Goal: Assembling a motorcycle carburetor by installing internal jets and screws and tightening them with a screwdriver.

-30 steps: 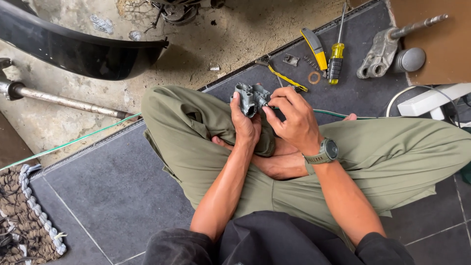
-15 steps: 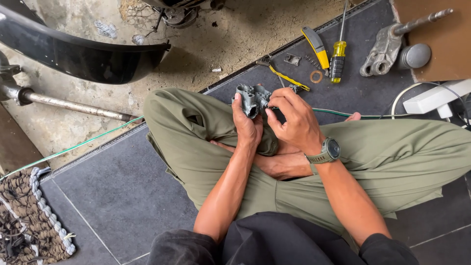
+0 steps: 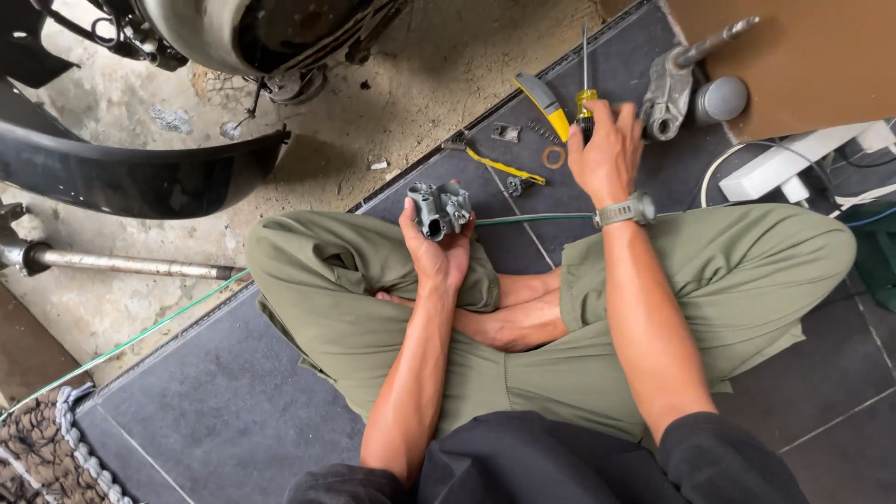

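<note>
I sit cross-legged on dark floor tiles in olive trousers. My left hand (image 3: pixel 437 250) holds a small grey metal carburettor (image 3: pixel 441 206) above my left knee. My right hand (image 3: pixel 607 149), with a watch on its wrist, reaches forward and closes on the yellow handle of a screwdriver (image 3: pixel 585 93) lying on the tiles, its shaft pointing away from me. Beside it lies a yellow-handled tool (image 3: pixel 544 103), with a small ring (image 3: pixel 554 156), a yellow strip-shaped tool (image 3: pixel 504 166) and small metal parts close by.
A grey metal bracket (image 3: pixel 668 93) and a round grey cap (image 3: pixel 721 99) lie by a brown board (image 3: pixel 812 56). A motorbike's underside (image 3: pixel 243 37), black fender (image 3: pixel 140 173) and metal rod (image 3: pixel 131 264) are at left. A green cable (image 3: pixel 140 338) crosses the floor. White power strip (image 3: pixel 793 163) at right.
My right hand left the carburettor and reached forward to the yellow screwdriver. My left hand alone now holds the carburettor. The view shifted, showing more of the motorbike.
</note>
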